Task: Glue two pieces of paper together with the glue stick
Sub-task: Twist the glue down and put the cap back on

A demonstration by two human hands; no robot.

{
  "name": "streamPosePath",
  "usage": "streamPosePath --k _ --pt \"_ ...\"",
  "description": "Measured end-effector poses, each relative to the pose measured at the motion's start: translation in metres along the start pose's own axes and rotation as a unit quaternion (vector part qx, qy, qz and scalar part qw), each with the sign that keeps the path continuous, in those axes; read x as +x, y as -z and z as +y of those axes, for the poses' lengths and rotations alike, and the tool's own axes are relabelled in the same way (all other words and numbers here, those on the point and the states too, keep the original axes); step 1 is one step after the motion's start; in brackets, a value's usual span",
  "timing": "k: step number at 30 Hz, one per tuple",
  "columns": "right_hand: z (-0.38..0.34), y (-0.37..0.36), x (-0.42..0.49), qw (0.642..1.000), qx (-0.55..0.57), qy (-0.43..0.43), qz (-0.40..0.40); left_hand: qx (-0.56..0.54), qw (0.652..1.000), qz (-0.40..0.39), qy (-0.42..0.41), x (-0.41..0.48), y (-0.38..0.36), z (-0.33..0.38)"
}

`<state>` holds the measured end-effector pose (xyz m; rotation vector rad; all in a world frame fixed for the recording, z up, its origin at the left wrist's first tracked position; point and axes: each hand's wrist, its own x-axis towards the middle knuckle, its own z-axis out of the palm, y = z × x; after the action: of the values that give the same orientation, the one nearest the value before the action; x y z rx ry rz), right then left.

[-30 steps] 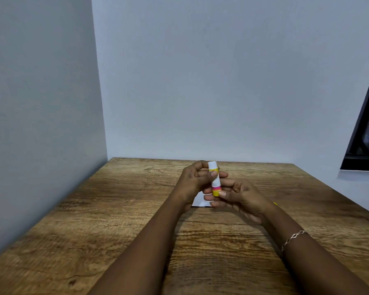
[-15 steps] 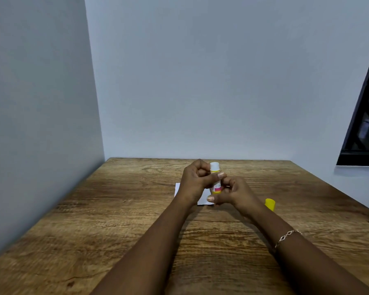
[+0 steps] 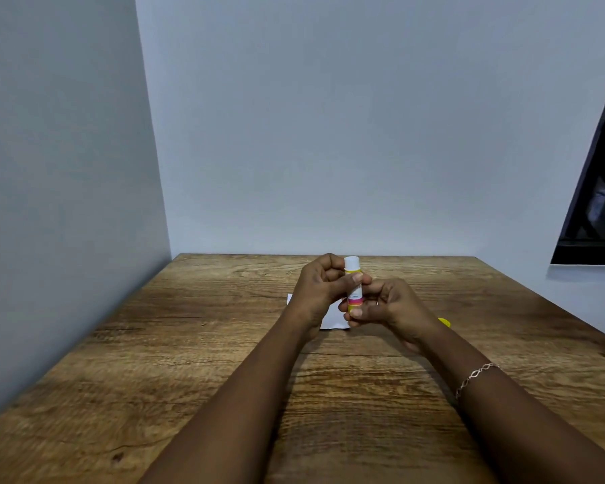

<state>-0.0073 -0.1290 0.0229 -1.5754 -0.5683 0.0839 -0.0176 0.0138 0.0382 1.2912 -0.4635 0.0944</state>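
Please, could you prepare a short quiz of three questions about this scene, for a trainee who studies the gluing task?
1. True or false: the left hand and the right hand both hold the glue stick upright.
2. Where is the yellow cap? A) on the stick; B) on the table, beside the right wrist; C) inside the left palm.
3. Which wrist wears the bracelet?

Key: 1 true; 2 B; 3 the right wrist.

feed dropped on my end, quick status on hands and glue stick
Left hand grips glue stick up top, right hand pinches its base. Paper flat on table under hands. Yellow cap lies by right wrist.
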Motion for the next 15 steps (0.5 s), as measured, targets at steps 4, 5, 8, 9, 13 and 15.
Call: streamPosePath --k 4,5,8,9,13,15 --pt "0.001 -0.003 0.003 0.999 -0.038 0.014 0.031 0.011 1.0 0.026 -0.007 0.0 -0.003 0.0" --pt "0.0 -0.004 0.003 0.998 -0.053 0.016 0.038 0.017 0.999 0.032 -0.007 0.0 -0.003 0.0" --pt "-0.007 -0.002 0.0 0.992 -0.126 0.006 0.024 0.035 0.998 0.048 -0.007 0.0 -0.004 -0.001" --pt "-0.011 0.002 -0.001 0.987 -0.161 0.0 0.013 0.039 0.998 0.052 -0.008 0.0 -0.004 -0.002" --pt "-0.024 0.039 -0.01 0.931 -0.358 0.012 0.077 0.062 0.996 0.059 -0.01 0.0 -0.001 -0.002" --pt "-0.027 0.06 -0.019 0.91 -0.397 -0.005 0.116 0.073 0.996 0.058 -0.012 0.0 0.0 -0.003"
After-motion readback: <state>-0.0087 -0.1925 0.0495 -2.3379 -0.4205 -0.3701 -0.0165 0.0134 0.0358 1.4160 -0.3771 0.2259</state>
